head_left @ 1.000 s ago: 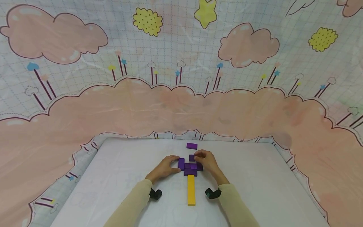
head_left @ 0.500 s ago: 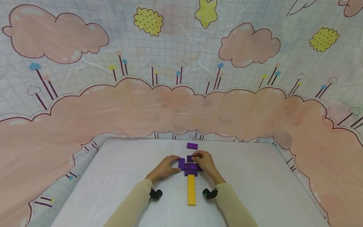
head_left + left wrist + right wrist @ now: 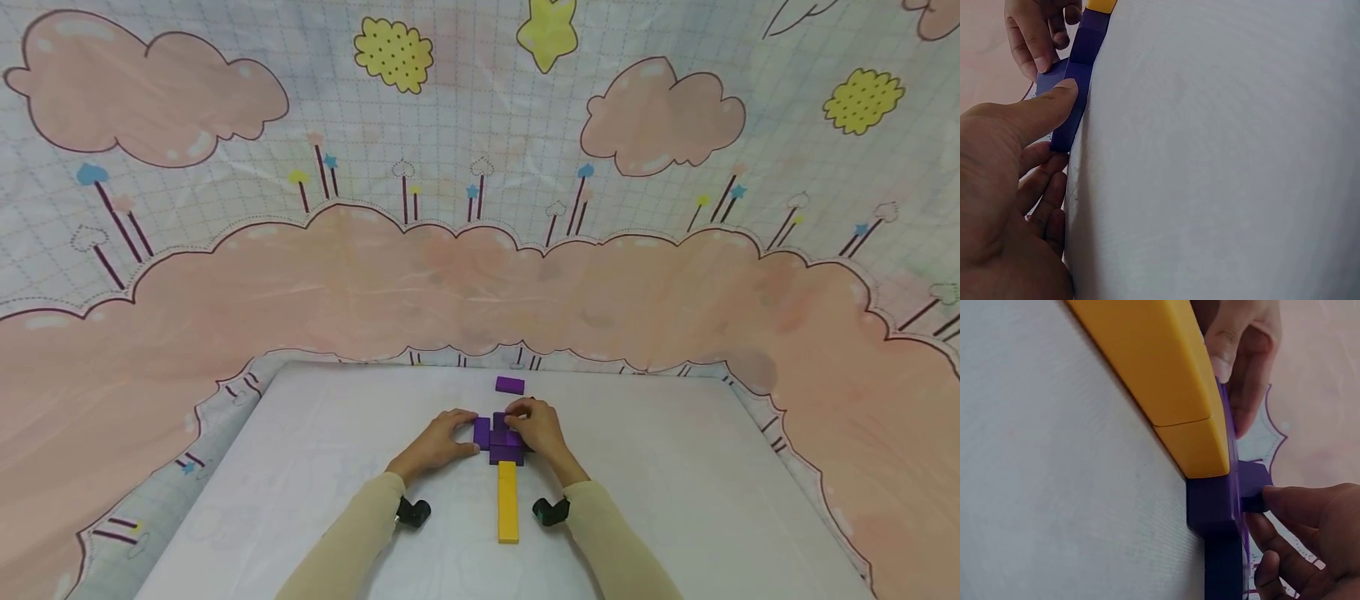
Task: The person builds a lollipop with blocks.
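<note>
My left hand (image 3: 433,443) holds the left purple block (image 3: 482,434) by its ends, thumb at the near end and fingertips at the far end. In the left wrist view the thumb lies against that block (image 3: 1075,115). My right hand (image 3: 540,427) pinches a small purple block (image 3: 499,420) between thumb and fingers, at the far side of the purple cluster. From the right wrist view this piece (image 3: 1252,476) stands out above the joined blocks. A purple block (image 3: 506,455) forms the cluster's near side. The cluster's right part is mostly hidden behind the right hand.
A row of yellow blocks (image 3: 507,502) runs from the cluster toward the person. Beyond the cluster, a loose purple block (image 3: 510,385) lies near the far edge of the white table (image 3: 675,467). A patterned cloth (image 3: 480,292) hangs behind the table.
The right hand has moved slightly left and nearer with the small purple block, which now sits right against the cluster's far side, by the left block. The left hand stays in place.
</note>
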Tool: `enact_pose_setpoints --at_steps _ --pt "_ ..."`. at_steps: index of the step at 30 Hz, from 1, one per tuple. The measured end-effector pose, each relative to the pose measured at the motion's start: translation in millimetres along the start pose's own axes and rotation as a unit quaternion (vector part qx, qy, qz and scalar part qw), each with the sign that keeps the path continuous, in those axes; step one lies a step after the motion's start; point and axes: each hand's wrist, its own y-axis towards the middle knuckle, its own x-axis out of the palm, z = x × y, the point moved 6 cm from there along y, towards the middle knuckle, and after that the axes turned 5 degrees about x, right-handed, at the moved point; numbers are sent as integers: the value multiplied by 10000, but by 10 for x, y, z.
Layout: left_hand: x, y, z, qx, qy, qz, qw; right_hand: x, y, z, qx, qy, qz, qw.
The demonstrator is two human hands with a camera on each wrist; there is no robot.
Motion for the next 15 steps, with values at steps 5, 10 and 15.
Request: enact_pose_setpoints --at_steps 5,10,15 --pt "10 7 -15 17 -18 -49 10000 21 4 -1 -71 -197 6 9998" --pt "9 1 -13 23 -49 -45 10000 41 11 -11 -26 -389 -30 9992" --pt "6 -9 -11 62 -27 -35 10000 53 20 -33 -7 -552 -25 9985"
